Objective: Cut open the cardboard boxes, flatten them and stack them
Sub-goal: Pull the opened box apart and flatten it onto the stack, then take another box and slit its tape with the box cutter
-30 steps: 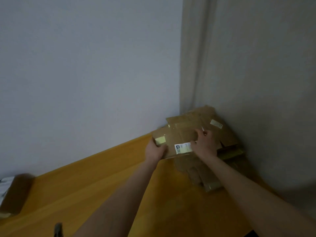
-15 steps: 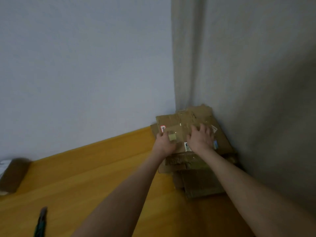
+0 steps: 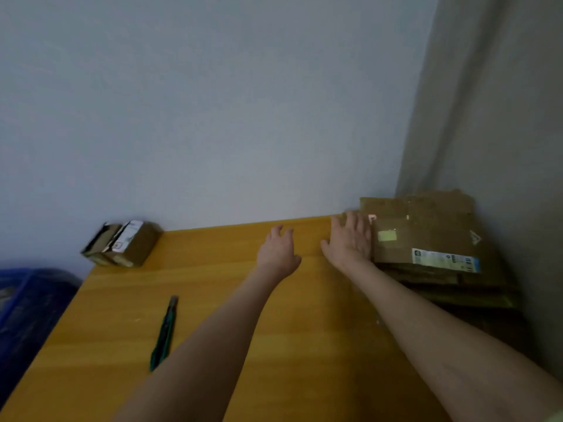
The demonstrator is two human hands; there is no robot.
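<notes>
A stack of flattened cardboard boxes [image 3: 426,239] lies in the far right corner of the wooden table, against the walls. Its top piece carries a white and blue label. My right hand [image 3: 350,239] is open, palm down, touching the stack's left edge. My left hand [image 3: 278,254] hovers open over the bare table, left of the right hand and apart from the stack. A small cardboard box [image 3: 125,243] with torn tape stands at the far left corner. A green utility knife [image 3: 164,332] rests on the table near my left forearm.
The yellow wooden table [image 3: 213,300] meets a pale wall at the back and a grey wall on the right. A blue crate [image 3: 27,306] sits beyond the table's left edge.
Both hands have come off the top of the cardboard stack and moved left. The view has swung left, bringing the small box, the knife and the crate into sight.
</notes>
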